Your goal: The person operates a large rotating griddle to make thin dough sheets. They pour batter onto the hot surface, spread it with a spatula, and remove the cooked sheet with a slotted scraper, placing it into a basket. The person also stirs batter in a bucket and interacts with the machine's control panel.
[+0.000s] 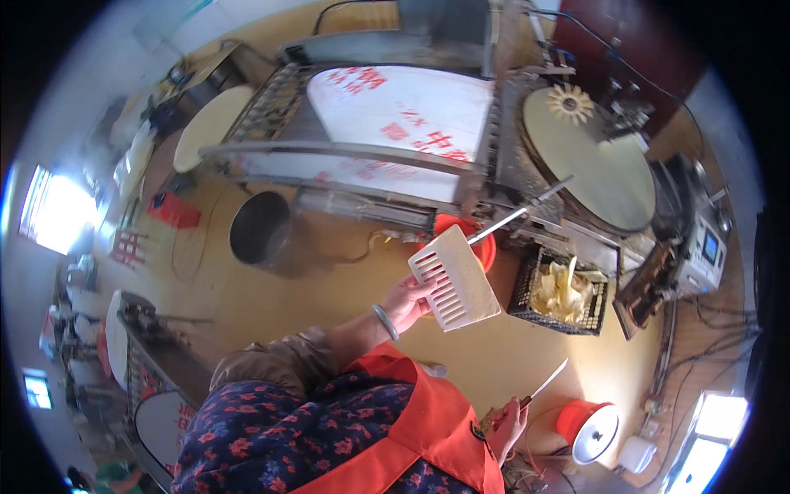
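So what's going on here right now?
Someone in a red apron grips a pale slotted board in the left hand and a thin-bladed tool in the right hand, lower in view. Farther ahead, to the right, is a large round plate; a black crate holds pale yellowish pieces. Neither held item touches the plate.

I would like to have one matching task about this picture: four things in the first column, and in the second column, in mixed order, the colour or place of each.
Column 1
1. Slotted board
2. Blade
3. Crate
4. Apron

Column 2
A. Black, with pale yellowish scraps inside
B. In the right hand
C. Orange-red, worn over a flowered garment
D. In the left hand

Right pairs: 1-D, 2-B, 3-A, 4-C
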Available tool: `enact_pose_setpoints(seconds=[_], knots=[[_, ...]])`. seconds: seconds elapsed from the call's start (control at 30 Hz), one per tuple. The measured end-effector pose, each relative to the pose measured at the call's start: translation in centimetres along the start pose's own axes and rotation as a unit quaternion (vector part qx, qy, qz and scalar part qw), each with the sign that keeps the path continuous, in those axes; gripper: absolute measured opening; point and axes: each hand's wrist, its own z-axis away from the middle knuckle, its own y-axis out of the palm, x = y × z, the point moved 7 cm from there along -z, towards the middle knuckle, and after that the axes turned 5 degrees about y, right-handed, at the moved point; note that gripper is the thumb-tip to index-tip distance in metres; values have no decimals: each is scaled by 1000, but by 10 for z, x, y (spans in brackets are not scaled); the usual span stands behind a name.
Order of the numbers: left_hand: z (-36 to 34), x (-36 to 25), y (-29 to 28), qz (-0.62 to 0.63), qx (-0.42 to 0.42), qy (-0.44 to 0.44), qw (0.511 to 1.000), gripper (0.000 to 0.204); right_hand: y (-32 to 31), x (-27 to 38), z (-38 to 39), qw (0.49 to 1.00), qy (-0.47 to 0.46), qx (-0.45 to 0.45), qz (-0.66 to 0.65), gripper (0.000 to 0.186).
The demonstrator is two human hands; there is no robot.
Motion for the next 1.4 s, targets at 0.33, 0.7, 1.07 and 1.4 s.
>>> enact_pose_setpoints(seconds=[0.33, 0.7, 1.07, 1.4], knots=[[91, -167, -259, 8, -170, 220, 960, 27, 184, -77, 61, 965, -12, 165, 201, 19], [191, -384, -674, -271, -442, 265, 813, 21, 457, -210, 160, 862, 34, 272, 426, 22], [90, -407, -802, -806, -297, -4, 512, 27, 608, -324, 131, 852, 115, 284, 425, 23], [7, -346, -823, -840, 115, -101, 520, 24, 605, -506, 208, 943, 228, 60, 233, 20]])
